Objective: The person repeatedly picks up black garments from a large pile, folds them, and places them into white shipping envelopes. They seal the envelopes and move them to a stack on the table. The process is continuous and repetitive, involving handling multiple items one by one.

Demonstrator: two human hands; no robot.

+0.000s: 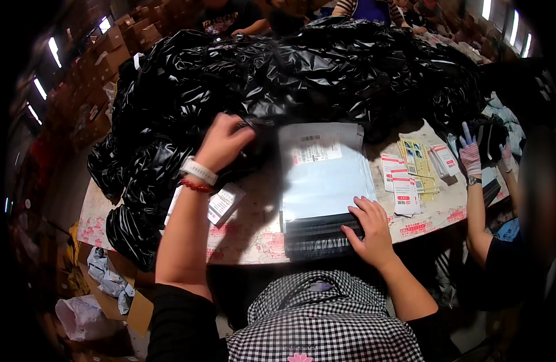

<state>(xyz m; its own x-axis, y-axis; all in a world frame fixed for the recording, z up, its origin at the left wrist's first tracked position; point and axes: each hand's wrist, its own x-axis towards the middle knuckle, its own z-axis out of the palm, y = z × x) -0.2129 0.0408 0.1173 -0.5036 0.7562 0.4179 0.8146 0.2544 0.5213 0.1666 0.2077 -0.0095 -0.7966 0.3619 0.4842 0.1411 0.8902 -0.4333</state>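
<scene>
My left hand (226, 142), slightly blurred, pinches a piece of black glossy fabric (259, 135) at the near edge of a big heap of the same material (296, 68). A pale watch and a red bead bracelet circle that wrist. Flat before me lies a stack of grey-white plastic mailer bags (325, 190), with a printed label (318, 148) on the top one and dark flaps towards me. The spread fingers of my right hand (371, 231) rest on the stack's right edge near the flap, holding nothing.
Printed cards (226, 202) lie beneath my left forearm; more cards (404, 190) and yellow leaflets (416, 156) lie to the right. A co-worker's gloved hand (470, 156) is near dark fabric at right. An open cardboard box (140, 312) with packed bags stands lower left. People stand beyond the heap.
</scene>
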